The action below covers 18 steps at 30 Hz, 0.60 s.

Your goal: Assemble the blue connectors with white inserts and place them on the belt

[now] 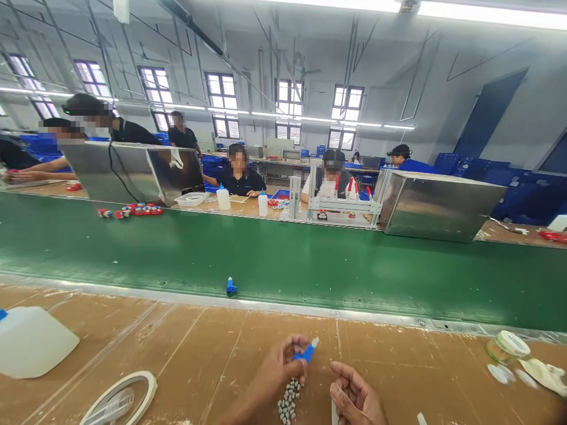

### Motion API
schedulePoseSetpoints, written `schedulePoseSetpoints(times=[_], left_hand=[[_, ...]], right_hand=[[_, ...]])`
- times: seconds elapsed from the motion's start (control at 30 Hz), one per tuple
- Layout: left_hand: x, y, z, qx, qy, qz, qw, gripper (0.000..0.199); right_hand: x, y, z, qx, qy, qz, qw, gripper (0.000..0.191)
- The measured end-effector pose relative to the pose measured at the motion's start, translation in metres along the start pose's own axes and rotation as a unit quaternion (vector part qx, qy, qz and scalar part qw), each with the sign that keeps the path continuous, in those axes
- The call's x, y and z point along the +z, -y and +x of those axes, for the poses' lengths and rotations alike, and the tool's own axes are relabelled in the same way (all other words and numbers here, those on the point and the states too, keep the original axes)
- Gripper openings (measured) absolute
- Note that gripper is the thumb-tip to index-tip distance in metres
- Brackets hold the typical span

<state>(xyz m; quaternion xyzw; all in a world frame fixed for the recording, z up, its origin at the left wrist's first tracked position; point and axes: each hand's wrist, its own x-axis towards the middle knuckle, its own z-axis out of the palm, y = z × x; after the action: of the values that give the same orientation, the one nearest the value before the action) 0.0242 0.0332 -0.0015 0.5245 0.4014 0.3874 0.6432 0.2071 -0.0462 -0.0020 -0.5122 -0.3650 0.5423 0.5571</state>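
Left hand clamped on blue piece; right hand loosely curled, grip unclear

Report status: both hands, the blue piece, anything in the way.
Left hand holding blue piece, pale tip up. Right hand apart from it, fingers curled, grip unclear. Small grey pieces loose on tabletop between hands, possible clutter.

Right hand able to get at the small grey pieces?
Likely yes: only bare benchtop shows between the right hand and the grey pieces; the left hand, holding the blue part, borders their far edge.
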Motion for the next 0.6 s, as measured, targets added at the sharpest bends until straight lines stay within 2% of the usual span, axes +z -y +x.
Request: schedulePoseSetpoints(times=[0.07, 0.13, 0.23, 0.4, 0.53, 0.57, 0.6], left_hand=[[0.013, 0.015, -0.022, -0.032, 0.038, -0.085, 0.995, 0.043], [0.024, 0.02, -0.037, -0.04, 0.071, -0.118, 0.99, 0.046], [0.034, 0.013, -0.049, -0.039, 0.093, -0.164, 0.981, 0.049], [0.035, -0.004, -0.062, -0.122, 0.134, -0.25, 0.951, 0.043], [0.024, -0.01, -0.066, -0.149, 0.098, -0.312, 0.933, 0.034], [0.02, -0.01, -0.064, -0.148, 0.082, -0.332, 0.928, 0.033], [0.016, -0.01, -0.063, -0.146, 0.069, -0.35, 0.923, 0.031]], right_hand=[[0.005, -0.001, -0.003, -0.002, 0.021, -0.023, 1.0, 0.065], [0.009, -0.001, -0.006, 0.003, 0.035, -0.052, 0.998, 0.065], [0.017, 0.005, -0.013, -0.011, 0.034, -0.089, 0.995, 0.061], [0.026, 0.026, -0.022, -0.009, 0.101, -0.129, 0.986, 0.059], [0.016, 0.019, -0.035, -0.003, 0.088, -0.155, 0.984, 0.059], [0.011, 0.011, -0.04, -0.006, 0.106, -0.175, 0.979, 0.055], [0.005, 0.001, -0.045, -0.009, 0.153, -0.2, 0.968, 0.05]])
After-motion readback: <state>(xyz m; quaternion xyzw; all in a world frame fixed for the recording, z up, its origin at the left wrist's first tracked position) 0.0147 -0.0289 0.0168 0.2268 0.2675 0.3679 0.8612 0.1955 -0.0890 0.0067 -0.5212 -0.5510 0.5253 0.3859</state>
